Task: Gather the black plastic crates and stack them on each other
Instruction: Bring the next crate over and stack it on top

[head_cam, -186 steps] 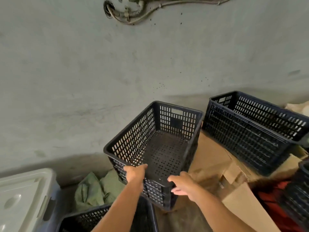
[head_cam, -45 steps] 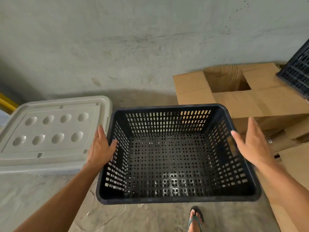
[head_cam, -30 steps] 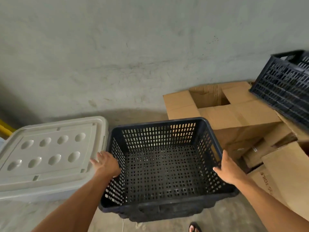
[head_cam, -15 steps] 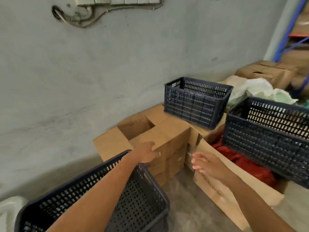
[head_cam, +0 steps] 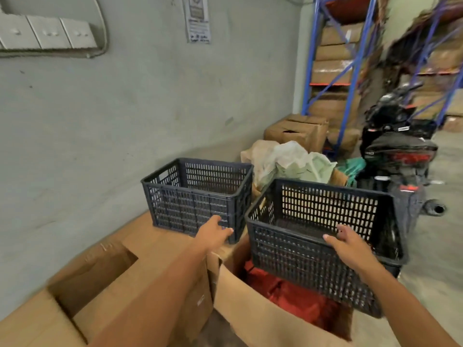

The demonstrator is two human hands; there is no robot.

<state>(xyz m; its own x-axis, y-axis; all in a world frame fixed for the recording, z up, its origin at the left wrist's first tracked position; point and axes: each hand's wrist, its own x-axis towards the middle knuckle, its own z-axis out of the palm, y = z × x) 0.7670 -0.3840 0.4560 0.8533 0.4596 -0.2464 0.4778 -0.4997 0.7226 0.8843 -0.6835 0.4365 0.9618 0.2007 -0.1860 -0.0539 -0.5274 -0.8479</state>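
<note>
A grey wall is seen on the left, with blue shelving loaded with cartons behind and a parked motorbike at the right. Flattened and open cardboard boxes are spread across the foreground. Two black plastic crates are shown apart from each other. The nearer crate is set tilted on an open box holding red material. The farther crate is stood upright on the cardboard by the wall, with crumpled bags behind it. The right hand is laid on the near rim of the nearer crate, fingers spread, not clamped. The left hand is held against the near corner of the farther crate, fingers loosely apart; whether anything is gripped cannot be told.
</note>
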